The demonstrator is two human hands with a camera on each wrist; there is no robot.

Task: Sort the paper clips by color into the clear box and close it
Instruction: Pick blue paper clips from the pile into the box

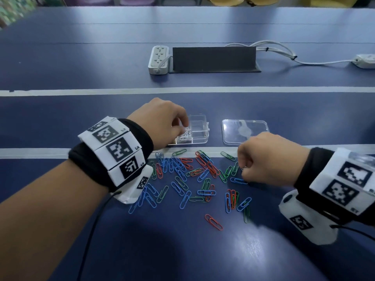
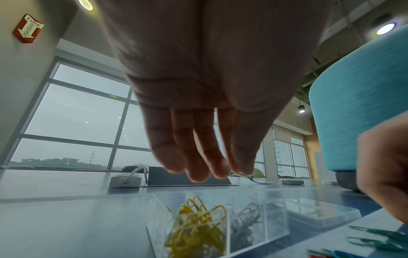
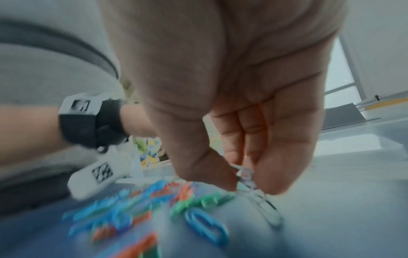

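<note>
bg: blue table (image 1: 81,63) | big windows (image 2: 75,111) | ceiling lights (image 2: 385,28) | teal seat (image 2: 362,97) | red fire sign (image 2: 27,28)

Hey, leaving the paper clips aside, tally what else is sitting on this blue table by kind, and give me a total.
Clear plastic compartment box: 1
Clear flat plastic lid: 1
White power strips: 2
Dark grey raised cable flap: 1
Total: 5

two hands, left hand (image 1: 162,120) and right hand (image 1: 269,159), one clear box (image 1: 199,129), one separate clear lid (image 1: 245,131), two white power strips (image 1: 158,59), dozens of loose blue, red and green paper clips (image 1: 194,179), too tangled for exact counting
</note>
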